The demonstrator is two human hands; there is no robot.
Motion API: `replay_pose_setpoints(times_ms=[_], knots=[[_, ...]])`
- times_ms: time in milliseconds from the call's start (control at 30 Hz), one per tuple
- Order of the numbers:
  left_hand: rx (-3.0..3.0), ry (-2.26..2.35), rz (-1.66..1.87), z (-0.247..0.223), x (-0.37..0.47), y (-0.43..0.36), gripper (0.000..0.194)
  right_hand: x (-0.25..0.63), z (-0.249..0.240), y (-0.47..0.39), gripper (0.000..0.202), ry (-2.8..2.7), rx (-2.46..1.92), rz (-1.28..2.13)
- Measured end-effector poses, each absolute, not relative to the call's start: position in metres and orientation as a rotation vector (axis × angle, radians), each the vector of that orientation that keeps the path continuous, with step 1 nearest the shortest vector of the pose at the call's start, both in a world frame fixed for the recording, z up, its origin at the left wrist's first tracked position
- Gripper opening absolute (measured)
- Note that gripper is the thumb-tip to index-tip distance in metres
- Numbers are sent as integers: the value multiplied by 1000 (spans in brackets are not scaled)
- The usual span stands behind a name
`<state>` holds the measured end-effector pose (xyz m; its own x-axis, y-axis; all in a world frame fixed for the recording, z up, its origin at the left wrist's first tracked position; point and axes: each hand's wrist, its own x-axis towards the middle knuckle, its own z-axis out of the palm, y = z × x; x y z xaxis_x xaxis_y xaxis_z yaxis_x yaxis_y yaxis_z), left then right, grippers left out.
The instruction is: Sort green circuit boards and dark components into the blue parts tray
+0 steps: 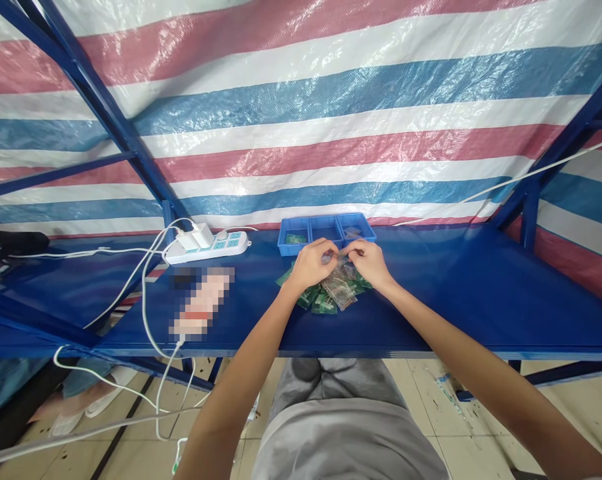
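Note:
My left hand (315, 264) and my right hand (369, 261) meet over a pile of small clear and green packets (325, 300) on the blue table. The fingertips of both hands pinch together around something small and clear, too small to make out. Just behind the hands stands a blue tray (293, 249) with three compartments. Its left compartment holds green pieces, the right one holds some clear packets, and little shows in the middle one.
A white power strip (208, 248) with plugs and cables lies at the left rear. Nearer is a blurred-out pinkish object (205, 300) with a white cable. Blue frame posts stand at both sides. At lower left, part of another person shows.

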<state>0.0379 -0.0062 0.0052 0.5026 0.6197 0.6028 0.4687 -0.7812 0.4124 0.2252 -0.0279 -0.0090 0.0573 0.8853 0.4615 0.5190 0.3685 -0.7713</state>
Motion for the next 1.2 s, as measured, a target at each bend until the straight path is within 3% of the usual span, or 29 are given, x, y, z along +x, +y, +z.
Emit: replay_pose_setpoints(times_ms=[333, 867, 1200], knots=[[2369, 1105, 1270, 6, 36, -2, 14, 215, -8, -38, 25, -1776, -1013, 409], [2162, 1042, 1190, 9, 35, -1, 13, 212, -4, -47, 31, -1889, -895, 429], [2017, 939, 1130, 11, 36, 3, 14, 213, -2, -46, 15, -1816, -951, 383]])
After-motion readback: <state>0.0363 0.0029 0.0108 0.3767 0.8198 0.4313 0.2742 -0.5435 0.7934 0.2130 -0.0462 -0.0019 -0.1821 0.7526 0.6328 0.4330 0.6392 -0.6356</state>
